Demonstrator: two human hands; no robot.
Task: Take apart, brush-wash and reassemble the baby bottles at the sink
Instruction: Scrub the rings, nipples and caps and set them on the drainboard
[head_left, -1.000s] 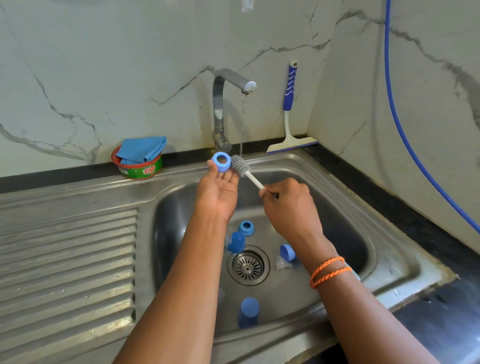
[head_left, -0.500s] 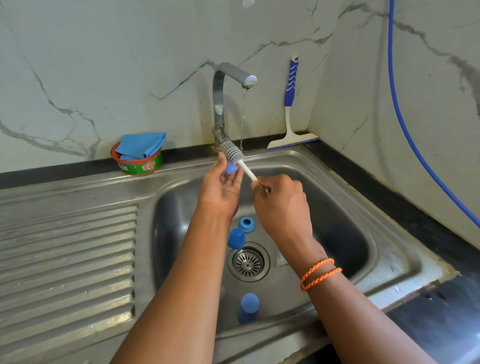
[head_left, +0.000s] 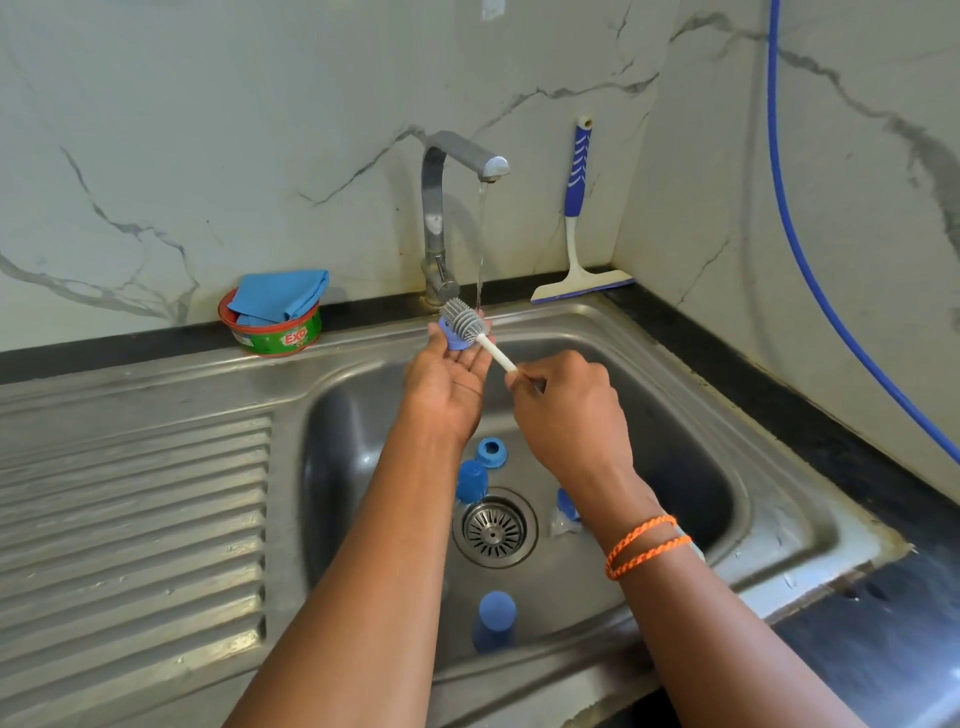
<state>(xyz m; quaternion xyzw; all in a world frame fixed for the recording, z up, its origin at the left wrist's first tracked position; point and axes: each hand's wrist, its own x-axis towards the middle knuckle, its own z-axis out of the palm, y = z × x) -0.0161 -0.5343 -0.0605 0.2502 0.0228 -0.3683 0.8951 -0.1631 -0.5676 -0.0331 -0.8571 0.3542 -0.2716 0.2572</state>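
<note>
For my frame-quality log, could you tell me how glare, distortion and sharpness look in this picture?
Head view: wide-angle bending bows the counter edge; soft glare on the sink rim and drainboard; brush and left hand reasonably sharp; the near blue cap looks soft.

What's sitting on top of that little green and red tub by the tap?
A folded blue cloth lies on the tub, covering its whole mouth. Whatever is inside the tub is hidden beneath it.

Steel sink (head_left: 779, 499): blue caps (head_left: 471, 480), ring (head_left: 491, 452) around drain (head_left: 494, 529).
</note>
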